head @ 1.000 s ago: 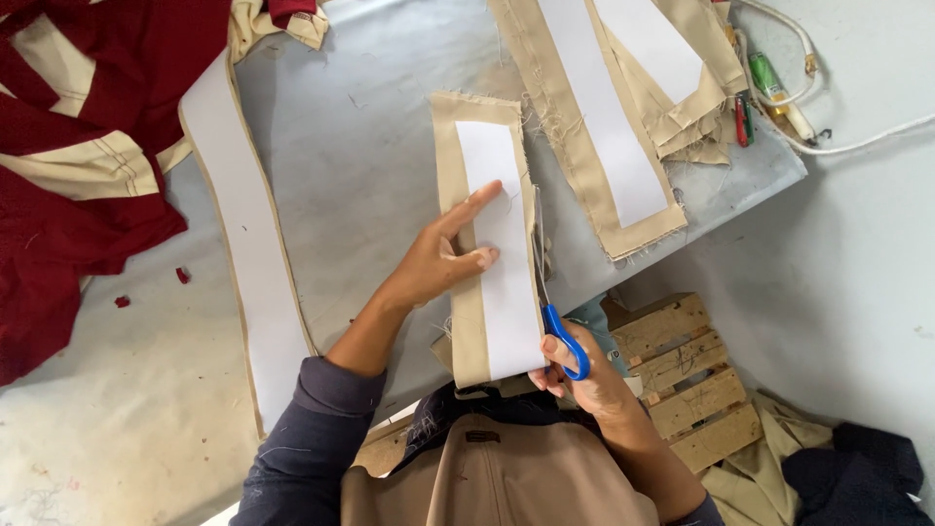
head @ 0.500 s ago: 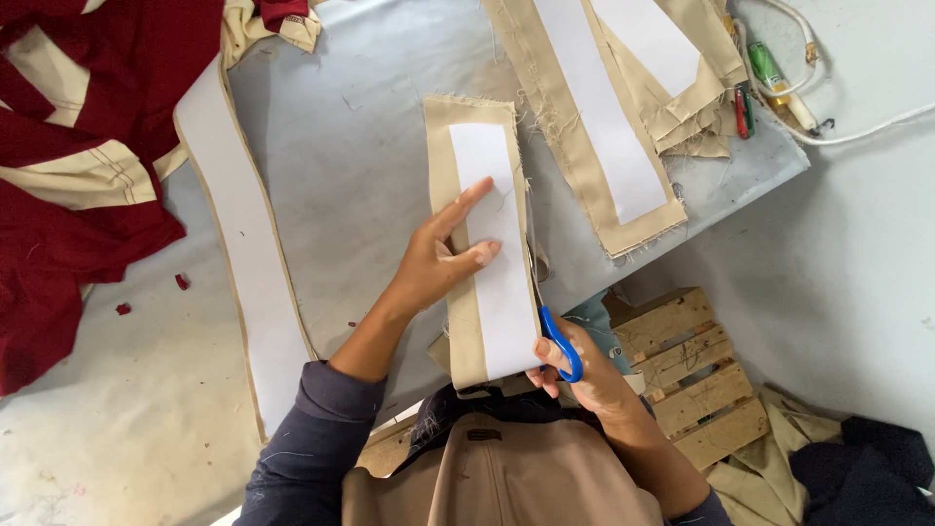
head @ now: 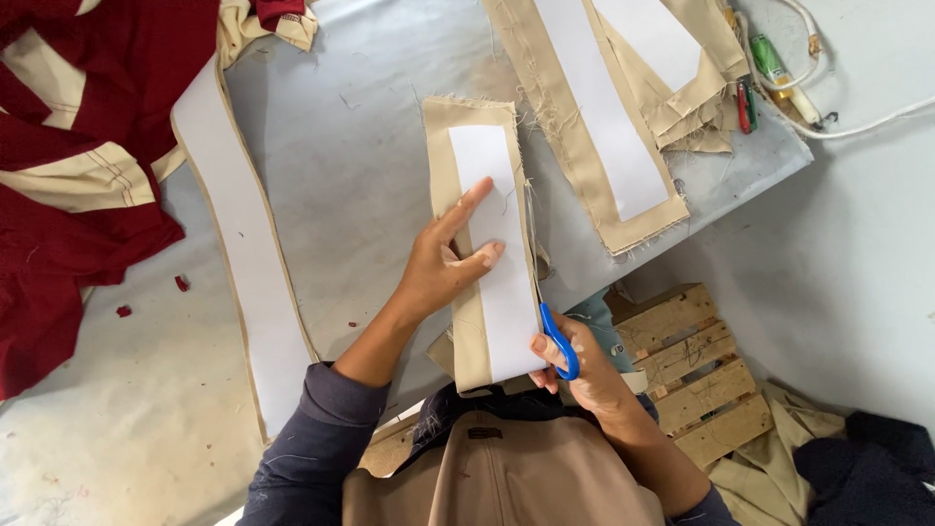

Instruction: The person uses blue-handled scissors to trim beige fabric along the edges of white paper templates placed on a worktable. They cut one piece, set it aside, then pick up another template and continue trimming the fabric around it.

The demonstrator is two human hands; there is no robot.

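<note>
A tan fabric strip [head: 453, 156] with a white paper pattern [head: 506, 292] on top lies lengthwise on the grey table [head: 360, 146]. My left hand [head: 443, 263] presses flat on the pattern, fingers spread. My right hand [head: 575, 365] grips blue-handled scissors [head: 558, 336] at the strip's right edge, near the table's front edge. The blades run up along the strip's right side and are mostly hidden.
A long white strip on tan cloth [head: 243, 253] lies to the left, beside dark red fabric [head: 68, 166]. More tan pieces with white patterns [head: 604, 127] lie at the back right, with a lighter [head: 765, 54] and a white cable [head: 857, 122]. A wooden pallet [head: 696, 365] sits on the floor below.
My left hand has stayed pressed on the pattern. The view has shifted slightly; my right hand with the scissors sits at about the same spot on the strip's right edge.
</note>
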